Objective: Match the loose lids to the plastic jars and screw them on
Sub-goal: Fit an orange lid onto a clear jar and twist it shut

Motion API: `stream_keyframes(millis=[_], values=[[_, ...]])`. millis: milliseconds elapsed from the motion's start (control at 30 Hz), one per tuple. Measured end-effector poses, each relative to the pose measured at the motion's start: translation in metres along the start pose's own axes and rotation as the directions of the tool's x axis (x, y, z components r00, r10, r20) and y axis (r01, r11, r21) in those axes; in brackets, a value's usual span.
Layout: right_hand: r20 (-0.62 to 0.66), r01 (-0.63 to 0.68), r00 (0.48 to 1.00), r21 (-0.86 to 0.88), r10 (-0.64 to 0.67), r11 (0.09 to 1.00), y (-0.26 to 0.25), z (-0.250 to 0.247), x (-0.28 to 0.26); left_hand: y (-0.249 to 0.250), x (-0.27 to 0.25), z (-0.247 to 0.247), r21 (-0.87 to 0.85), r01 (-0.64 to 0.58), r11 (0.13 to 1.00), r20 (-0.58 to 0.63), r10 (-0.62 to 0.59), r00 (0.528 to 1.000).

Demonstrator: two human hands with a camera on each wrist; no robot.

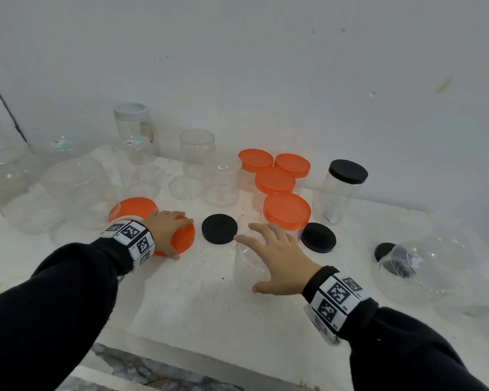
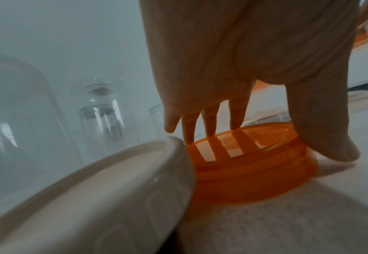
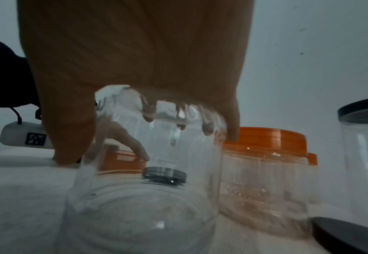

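My left hand (image 1: pixel 182 239) (image 2: pixel 278 144) grips a loose orange lid (image 1: pixel 188 245) (image 2: pixel 254 180) lying flat on the white table (image 1: pixel 198 292), fingers across its top and thumb at its near side. Spread over the open mouth of a lidless clear jar (image 1: pixel 244 251) (image 3: pixel 146 197), my right hand (image 1: pixel 246 263) (image 3: pixel 149 148) holds its rim from above, thumb on the left and fingers on the far side. Loose black lids lie left (image 1: pixel 219 229) and right (image 1: pixel 318 237) of that jar. A second orange lid (image 1: pixel 134 208) sits behind my left wrist.
Several orange-lidded jars (image 1: pixel 275 180) cluster at the back, with a black-lidded jar (image 1: pixel 347 172) to their right. Open clear jars (image 1: pixel 196 153) and a grey-lidded one (image 1: pixel 132 112) stand back left by the wall. Clear containers (image 1: pixel 418 266) lie far right. The table's front edge is near.
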State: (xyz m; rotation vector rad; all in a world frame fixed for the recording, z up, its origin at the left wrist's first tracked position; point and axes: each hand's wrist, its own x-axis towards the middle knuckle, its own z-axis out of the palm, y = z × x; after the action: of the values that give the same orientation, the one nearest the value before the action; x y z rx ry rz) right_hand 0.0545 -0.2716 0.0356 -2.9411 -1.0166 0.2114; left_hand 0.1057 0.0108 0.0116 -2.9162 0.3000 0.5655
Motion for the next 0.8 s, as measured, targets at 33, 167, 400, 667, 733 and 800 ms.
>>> stream_keyframes(millis=[33,167,400,667,733,800], values=[[-0.008,-0.007,1.000,0.011,0.007,1.000,0.000,0.000,-0.002,0.003,0.000,0.000,-0.009,-0.019,1.000,-0.004,0.019,1.000],[-0.029,-0.030,0.999,0.058,0.032,0.998,0.000,-0.001,-0.009,0.013,0.002,0.003,-0.061,-0.090,0.994,-0.025,0.089,0.996],[-0.167,-0.049,0.982,0.235,0.090,0.971,0.005,-0.005,-0.030,0.018,-0.003,0.006,-0.196,-0.087,0.977,0.012,0.091,0.996],[-0.247,-0.020,0.956,0.487,0.160,0.873,0.010,0.001,-0.050,0.019,-0.009,0.004,-0.204,-0.061,0.977,-0.101,0.041,0.994],[-0.267,-0.037,0.941,0.534,0.210,0.845,0.011,0.004,-0.052,0.019,-0.013,0.002,-0.219,-0.070,0.973,-0.161,0.034,0.986],[-0.281,-0.057,0.923,0.576,0.263,0.816,0.012,0.008,-0.054,0.019,-0.016,0.000,-0.246,-0.086,0.966,-0.214,0.033,0.976]])
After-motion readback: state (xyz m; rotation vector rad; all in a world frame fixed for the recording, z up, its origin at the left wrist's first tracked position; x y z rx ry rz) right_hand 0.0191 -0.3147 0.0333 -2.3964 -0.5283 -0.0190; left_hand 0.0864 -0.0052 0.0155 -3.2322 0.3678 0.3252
